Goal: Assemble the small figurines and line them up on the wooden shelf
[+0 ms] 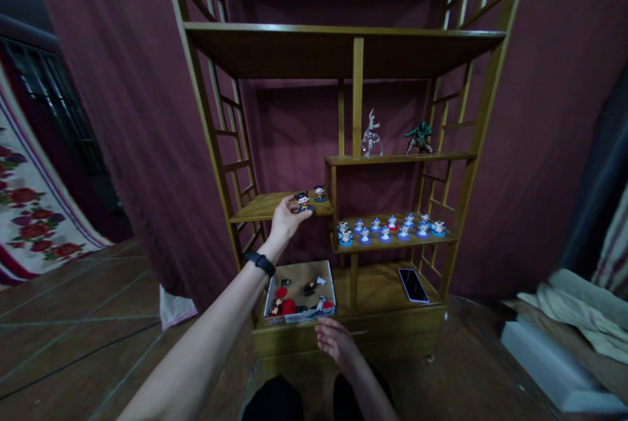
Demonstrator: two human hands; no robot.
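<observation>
Red-and-black figurine [302, 199] is sitting in the left hand [286, 217], thumb and fingers clamping it low by the dark base, probably keeping it upright and its front uncovered. It is showing at the front edge of the left shelf [260, 202]; cannot tell if the base is touching wood. Similar second figurine [320, 193] is standing just behind, to the right. Right hand [338, 342] is hanging near the front wall of the box [301, 275], fingers loosely curled, gripping nothing visible; contact unclear. Box is lying open below, its low walls probably keeping the loose pieces [289, 306] together. Small figurines [385, 233] are lining the right shelf [392, 245] in rows, likely spaced so each is staying visible; front ones are standing close to the lip, leaving little margin. Bare wood is showing left of the left hand, with side lattice [236, 165] and divider [334, 202] bounding that bay. Phone [413, 286] is lying well apart from the box.
</observation>
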